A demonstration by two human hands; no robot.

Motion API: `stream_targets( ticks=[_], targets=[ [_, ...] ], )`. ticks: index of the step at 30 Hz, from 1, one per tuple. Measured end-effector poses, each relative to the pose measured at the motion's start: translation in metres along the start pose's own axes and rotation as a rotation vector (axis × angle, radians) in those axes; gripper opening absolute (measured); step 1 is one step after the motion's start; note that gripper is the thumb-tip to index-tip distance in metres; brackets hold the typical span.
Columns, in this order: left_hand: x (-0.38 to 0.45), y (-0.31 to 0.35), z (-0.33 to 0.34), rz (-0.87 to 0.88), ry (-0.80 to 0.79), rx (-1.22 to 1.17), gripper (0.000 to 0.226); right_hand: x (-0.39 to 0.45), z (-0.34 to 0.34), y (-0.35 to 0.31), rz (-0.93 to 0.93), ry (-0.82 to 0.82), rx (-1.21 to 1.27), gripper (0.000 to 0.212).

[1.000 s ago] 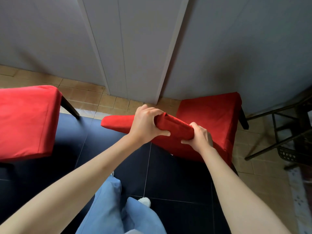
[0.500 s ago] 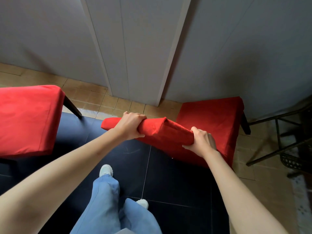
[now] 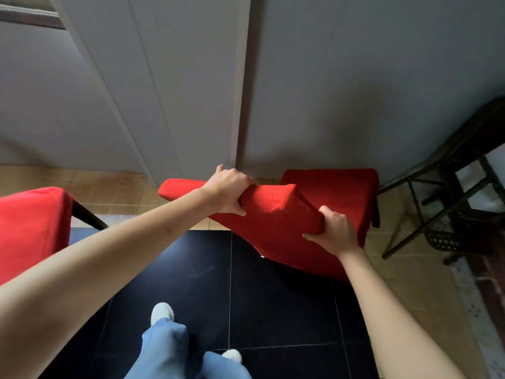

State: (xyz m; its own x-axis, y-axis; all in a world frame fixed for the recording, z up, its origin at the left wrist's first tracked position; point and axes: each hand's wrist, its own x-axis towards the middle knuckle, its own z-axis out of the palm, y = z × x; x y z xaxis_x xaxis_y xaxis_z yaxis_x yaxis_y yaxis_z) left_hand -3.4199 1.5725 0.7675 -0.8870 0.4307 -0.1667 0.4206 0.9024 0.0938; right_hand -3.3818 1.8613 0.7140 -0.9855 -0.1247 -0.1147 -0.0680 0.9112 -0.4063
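My left hand (image 3: 228,191) and right hand (image 3: 332,233) were clamped round the top rail of the red chair (image 3: 276,214), which stood at the far edge of the dark floor (image 3: 191,269) by the wall (image 3: 355,91), and I judged it rigid and weighty, its loose cloth cover likely to slip.

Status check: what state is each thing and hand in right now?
Red chair: held by its back, seat toward the wall.
Left hand: grips the top of its back.
Right hand: grips the back's near end.
Second red chair: untouched, at left.
Metal stand: untouched, at right.
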Motion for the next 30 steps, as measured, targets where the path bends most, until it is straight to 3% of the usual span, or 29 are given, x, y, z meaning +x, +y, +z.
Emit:
stream_targets(
  ticks=[4, 7, 12, 18, 22, 26, 30],
  targets=[
    [0.013, 0.023, -0.01, 0.066, 0.137, -0.141, 0.07, -0.014, -0.016, 0.02, 0.071, 0.029, 0.079, 0.045],
    [0.01, 0.038, -0.001, 0.031, 0.222, -0.377, 0.08, -0.028, -0.021, 0.035, 0.139, 0.06, 0.114, 0.044],
    [0.011, 0.074, 0.007, 0.03, 0.321, -0.619, 0.07, -0.048, -0.026, 0.058, 0.272, 0.103, 0.16, 0.05],
    [0.023, 0.113, 0.01, 0.119, 0.318, -0.556, 0.073, -0.08, -0.041, 0.08, 0.42, 0.202, 0.401, 0.062],
    [0.026, 0.132, 0.01, 0.223, 0.264, -0.467, 0.08, -0.099, -0.057, 0.078, 0.396, 0.297, 0.471, 0.069],
    [0.028, 0.143, 0.008, 0.364, 0.139, -0.404, 0.095, -0.116, -0.08, 0.064, 0.303, 0.395, 0.468, 0.105],
    [0.027, 0.148, 0.013, 0.334, 0.132, -0.257, 0.105, -0.135, -0.096, 0.052, 0.322, 0.49, 0.383, 0.111]
  ],
)
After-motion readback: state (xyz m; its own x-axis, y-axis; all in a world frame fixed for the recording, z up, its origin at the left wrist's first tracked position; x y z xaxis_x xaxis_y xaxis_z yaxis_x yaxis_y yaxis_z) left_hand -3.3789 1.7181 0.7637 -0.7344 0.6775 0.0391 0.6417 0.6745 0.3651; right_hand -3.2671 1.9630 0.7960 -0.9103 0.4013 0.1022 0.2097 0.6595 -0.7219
